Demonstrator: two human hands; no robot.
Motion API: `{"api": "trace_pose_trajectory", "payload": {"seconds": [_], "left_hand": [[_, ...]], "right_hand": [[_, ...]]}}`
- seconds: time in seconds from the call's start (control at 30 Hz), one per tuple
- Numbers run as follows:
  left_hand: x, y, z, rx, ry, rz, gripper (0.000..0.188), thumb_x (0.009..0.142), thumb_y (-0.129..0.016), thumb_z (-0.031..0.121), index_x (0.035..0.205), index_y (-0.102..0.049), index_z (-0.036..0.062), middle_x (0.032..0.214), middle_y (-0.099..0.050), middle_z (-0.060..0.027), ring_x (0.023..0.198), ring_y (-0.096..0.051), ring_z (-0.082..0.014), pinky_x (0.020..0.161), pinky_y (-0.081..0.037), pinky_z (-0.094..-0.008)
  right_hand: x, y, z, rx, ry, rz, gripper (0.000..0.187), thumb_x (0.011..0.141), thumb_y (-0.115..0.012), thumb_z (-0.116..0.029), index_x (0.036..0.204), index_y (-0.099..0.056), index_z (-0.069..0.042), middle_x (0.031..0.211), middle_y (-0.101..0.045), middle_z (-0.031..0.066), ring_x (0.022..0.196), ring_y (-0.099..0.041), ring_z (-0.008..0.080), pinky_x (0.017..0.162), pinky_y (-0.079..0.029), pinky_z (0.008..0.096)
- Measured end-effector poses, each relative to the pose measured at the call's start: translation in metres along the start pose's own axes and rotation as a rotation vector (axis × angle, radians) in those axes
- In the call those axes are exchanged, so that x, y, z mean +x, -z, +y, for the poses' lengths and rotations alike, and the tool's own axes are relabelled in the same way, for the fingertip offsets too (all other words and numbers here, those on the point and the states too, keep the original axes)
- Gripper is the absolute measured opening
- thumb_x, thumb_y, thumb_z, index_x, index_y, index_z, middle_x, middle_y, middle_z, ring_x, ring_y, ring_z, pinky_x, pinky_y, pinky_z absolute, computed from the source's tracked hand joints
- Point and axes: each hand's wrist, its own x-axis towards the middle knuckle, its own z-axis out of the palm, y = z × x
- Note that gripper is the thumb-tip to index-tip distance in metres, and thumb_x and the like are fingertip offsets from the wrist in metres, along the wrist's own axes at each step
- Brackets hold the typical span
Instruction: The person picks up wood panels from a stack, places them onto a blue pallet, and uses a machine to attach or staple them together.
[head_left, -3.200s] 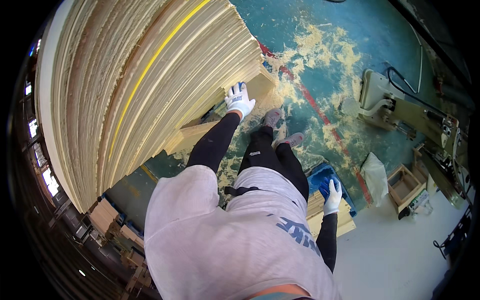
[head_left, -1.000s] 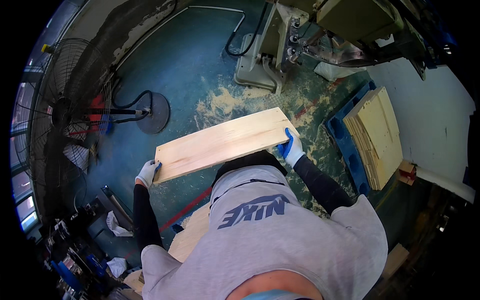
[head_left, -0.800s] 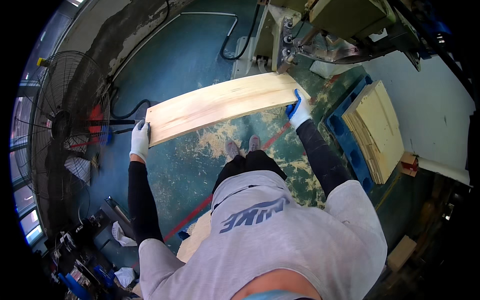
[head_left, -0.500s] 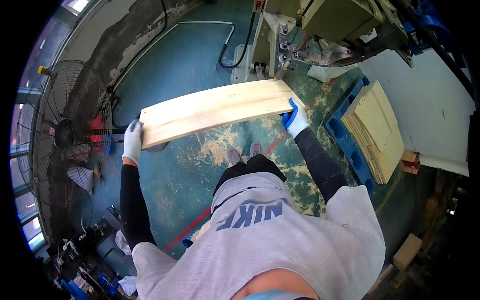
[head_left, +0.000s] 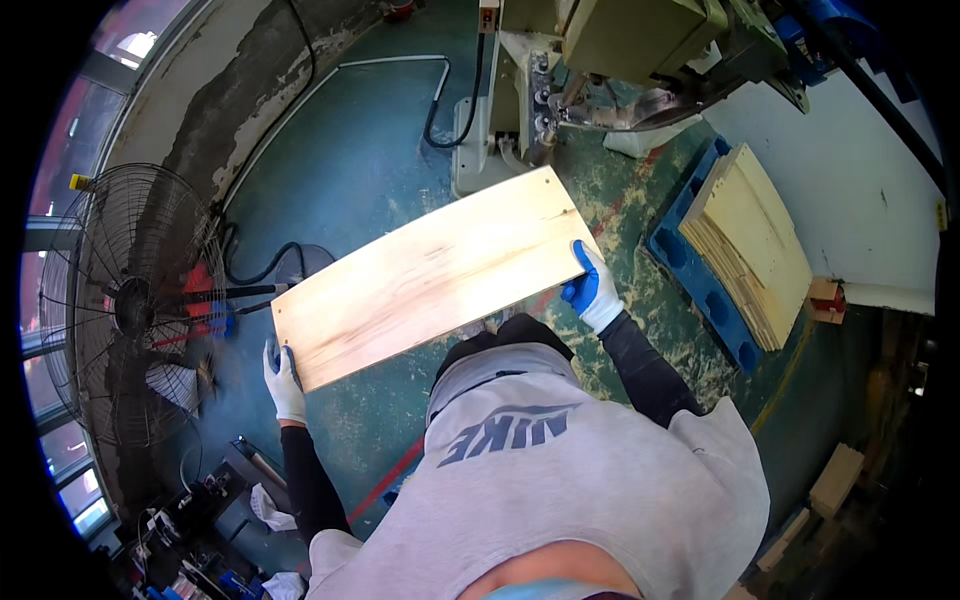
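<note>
A long, pale wooden board (head_left: pixel 430 280) with small holes near its corners spans the space between my two gloved hands. My left hand (head_left: pixel 285 383), in a white and grey glove, grips the board's near left corner, thumb on its upper face. At the other end, my right hand (head_left: pixel 594 290), in a white glove with blue palm and fingers, is closed on the right part of the near edge. The board is tilted, its right end farther from me than the left. Just beyond the board's far right corner stands a green machine (head_left: pixel 640 40) with a metal spindle.
A large wire-caged fan (head_left: pixel 130 305) stands at the left. Right of me, a stack of wooden boards (head_left: pixel 750 245) lies on a blue pallet (head_left: pixel 690 265). Sawdust is scattered over the green floor (head_left: pixel 370 130). A black hose (head_left: pixel 255 278) runs near the fan.
The board has come away from the machine's spindle toward me, and more of its upper face shows. Both hands have moved nearer my body with it.
</note>
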Motion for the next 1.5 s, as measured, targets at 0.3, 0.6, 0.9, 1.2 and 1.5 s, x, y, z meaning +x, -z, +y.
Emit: {"api": "trace_pose_trajectory", "payload": {"seconds": [0.3, 0.6, 0.9, 1.2, 1.5], "left_hand": [[0.019, -0.007, 0.030, -0.187, -0.149, 0.067, 0.045, 0.105, -0.053, 0.015, 0.145, -0.046, -0.0059, 0.142, -0.055, -0.0110, 0.128, -0.053, -0.0163, 0.109, -0.041, -0.0295], [0.041, -0.014, 0.065, -0.065, -0.196, 0.078, 0.046, 0.103, -0.055, 0.009, 0.145, -0.046, -0.0070, 0.143, -0.054, -0.0106, 0.124, -0.054, -0.0145, 0.108, -0.041, -0.0282], [0.073, -0.004, 0.104, -0.012, -0.201, 0.001, 0.046, 0.103, -0.056, 0.010, 0.145, -0.048, -0.0056, 0.142, -0.056, -0.0103, 0.121, -0.054, -0.0128, 0.105, -0.041, -0.0264], [0.093, -0.003, 0.098, 0.070, -0.197, -0.056, 0.047, 0.103, -0.056, 0.012, 0.144, -0.048, -0.0072, 0.143, -0.055, -0.0121, 0.126, -0.052, -0.0154, 0.110, -0.037, -0.0277], [0.102, -0.003, 0.116, -0.044, -0.172, -0.064, 0.046, 0.104, -0.054, 0.015, 0.144, -0.048, -0.0067, 0.144, -0.054, -0.0122, 0.127, -0.052, -0.0158, 0.110, -0.037, -0.0273]], "right_hand": [[0.009, -0.037, -0.039, -0.102, 0.274, -0.098, 0.030, 0.097, -0.063, -0.037, 0.113, -0.066, -0.011, 0.089, -0.067, -0.0002, 0.069, -0.064, 0.0103, 0.048, -0.049, 0.0261], [0.008, -0.058, -0.042, -0.064, 0.275, -0.059, 0.030, 0.097, -0.064, -0.039, 0.112, -0.066, -0.013, 0.088, -0.069, 0.0000, 0.066, -0.065, 0.0100, 0.045, -0.047, 0.0245], [0.011, -0.064, -0.034, -0.029, 0.318, 0.001, 0.030, 0.098, -0.064, -0.040, 0.106, -0.067, -0.011, 0.075, -0.067, 0.0004, 0.057, -0.061, 0.0092, 0.042, -0.041, 0.0228], [0.009, -0.064, -0.034, -0.027, 0.321, 0.052, 0.025, 0.096, -0.066, -0.040, 0.101, -0.066, -0.015, 0.076, -0.065, -0.0022, 0.057, -0.057, 0.0086, 0.045, -0.037, 0.0232], [0.007, -0.067, -0.034, 0.003, 0.309, 0.081, 0.029, 0.095, -0.068, -0.039, 0.103, -0.069, -0.011, 0.073, -0.064, -0.0019, 0.054, -0.057, 0.0084, 0.043, -0.041, 0.0224]]}}
